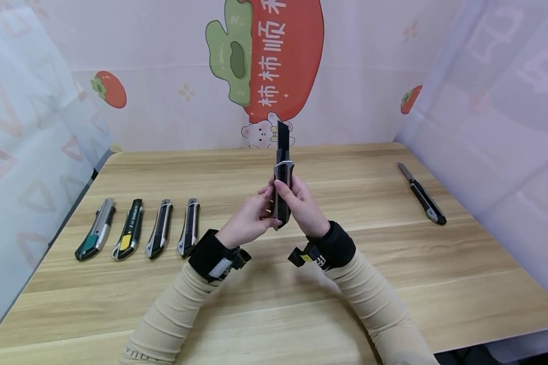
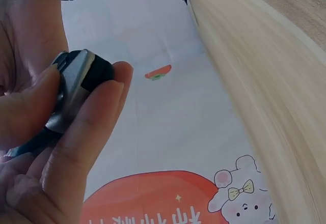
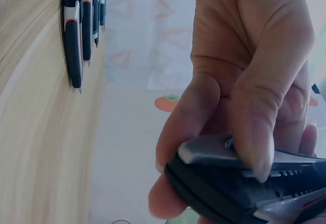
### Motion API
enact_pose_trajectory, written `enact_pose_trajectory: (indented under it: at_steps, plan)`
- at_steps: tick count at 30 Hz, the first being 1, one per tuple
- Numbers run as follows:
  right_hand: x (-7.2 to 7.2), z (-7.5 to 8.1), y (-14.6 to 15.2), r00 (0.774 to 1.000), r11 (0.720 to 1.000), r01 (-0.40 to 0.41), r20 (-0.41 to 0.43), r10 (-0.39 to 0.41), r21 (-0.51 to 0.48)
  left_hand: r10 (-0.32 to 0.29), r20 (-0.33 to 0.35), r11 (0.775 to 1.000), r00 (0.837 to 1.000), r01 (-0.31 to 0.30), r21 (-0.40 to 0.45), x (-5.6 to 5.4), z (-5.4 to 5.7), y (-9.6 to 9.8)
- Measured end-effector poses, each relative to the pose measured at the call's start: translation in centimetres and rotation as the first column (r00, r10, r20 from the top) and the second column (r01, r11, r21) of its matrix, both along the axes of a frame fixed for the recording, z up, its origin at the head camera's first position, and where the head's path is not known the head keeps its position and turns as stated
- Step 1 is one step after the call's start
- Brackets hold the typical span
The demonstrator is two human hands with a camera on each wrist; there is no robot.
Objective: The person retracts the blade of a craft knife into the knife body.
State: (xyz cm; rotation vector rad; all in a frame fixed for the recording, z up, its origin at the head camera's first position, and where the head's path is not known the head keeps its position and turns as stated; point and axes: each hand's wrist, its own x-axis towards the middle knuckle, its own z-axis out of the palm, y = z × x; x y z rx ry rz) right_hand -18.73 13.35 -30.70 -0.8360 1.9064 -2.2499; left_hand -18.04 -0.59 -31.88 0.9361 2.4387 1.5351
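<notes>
Both hands hold a black-and-grey snap-off utility knife (image 1: 281, 170) upright above the table, its dark blade (image 1: 283, 137) extended upward. My left hand (image 1: 248, 218) pinches the lower part of its handle from the left. Around the handle from the right, my right hand (image 1: 303, 205) grips with the thumb lying along its front. In the left wrist view, the end of the knife (image 2: 76, 89) shows between thumb and fingers. The right wrist view shows the handle (image 3: 214, 191) close up, a thumb pressing on its grey edge.
On the left of the wooden table (image 1: 255, 314) lies a row of several utility knives, including a green-and-grey one (image 1: 96, 230) and a yellow-marked one (image 1: 129, 230). Another knife (image 1: 422, 195) lies at the right, blade out. Printed cloth (image 1: 164, 111) surrounds the table's back and sides.
</notes>
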Motion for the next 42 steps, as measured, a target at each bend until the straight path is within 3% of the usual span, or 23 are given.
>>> enact_pose_trajectory:
  at_steps: [9,21,28,33,38,42]
  plan:
    - [-0.26,-0.21,0.04,0.998,0.999,-0.038,-0.042,0.037,-0.015,0.009,-0.01,1.0,1.0,-0.009,-0.03,-0.06,-0.07,-0.1]
    - [-0.37,-0.24,-0.11,0.996,0.996,-0.084,-0.031,0.083,-0.033,-0.001,0.035,0.999,0.999,0.003,-0.037,-0.13,0.16,-0.52]
    - [-0.49,-0.31,-0.1,0.995,0.996,-0.091,-0.036,0.09,-0.022,-0.012,0.003,0.999,1.0,0.012,-0.03,-0.29,0.19,-0.74]
    - [-0.44,-0.18,-0.16,0.993,0.995,-0.1,0.066,0.1,-0.006,0.01,-0.04,1.0,0.999,-0.01,0.011,-0.28,0.36,-0.82]
    - [-0.19,-0.16,-0.27,0.97,0.987,-0.09,0.234,0.057,0.136,0.042,-0.018,0.998,0.999,-0.041,0.05,-0.22,0.56,-0.91]
    - [-0.17,-0.35,-0.26,0.96,0.982,-0.095,0.277,0.047,0.164,0.024,0.011,0.998,1.0,-0.025,0.05,-0.27,0.32,-0.85]
